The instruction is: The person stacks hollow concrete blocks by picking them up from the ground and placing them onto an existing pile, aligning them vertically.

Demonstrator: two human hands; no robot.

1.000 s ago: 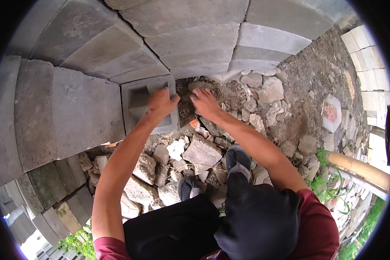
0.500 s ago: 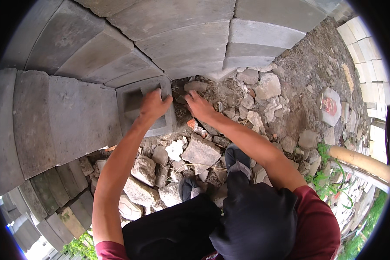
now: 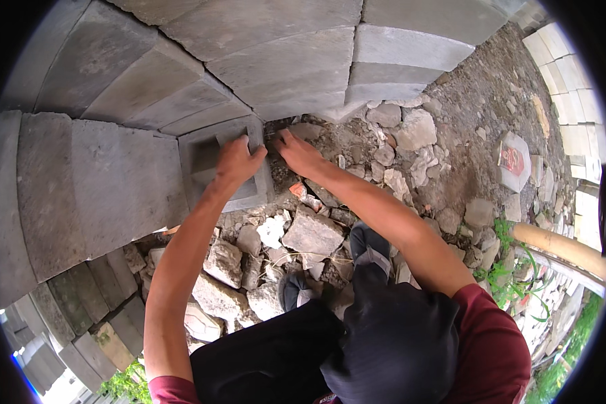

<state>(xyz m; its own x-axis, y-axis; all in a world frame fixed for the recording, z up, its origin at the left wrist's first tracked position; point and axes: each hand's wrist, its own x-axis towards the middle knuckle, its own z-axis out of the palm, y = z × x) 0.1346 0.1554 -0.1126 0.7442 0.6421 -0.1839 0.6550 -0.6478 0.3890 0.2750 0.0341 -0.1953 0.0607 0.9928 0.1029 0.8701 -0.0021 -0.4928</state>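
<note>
Far and left of centre, a hollow grey block (image 3: 263,180) sits beside stacked blocks (image 3: 108,182); the left hand (image 3: 239,161) curls its fingers at its opening, the right hand (image 3: 297,152) bends its fingers over soil (image 3: 284,178) just right; whether either grips anything, I cannot tell

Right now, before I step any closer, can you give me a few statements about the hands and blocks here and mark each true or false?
1. The left hand is at the hollow grey block. True.
2. The right hand is inside the block's cavity. False: it is to the right of the block, over the dirt.
3. Both hands wear gloves. False: both are bare.
4. A pale slab with a red marking lies on the ground, off to the right. True.
5. The person's sleeves are bright yellow. False: they are dark red.
6. Broken stones lie near the dark shoes. True.
</note>
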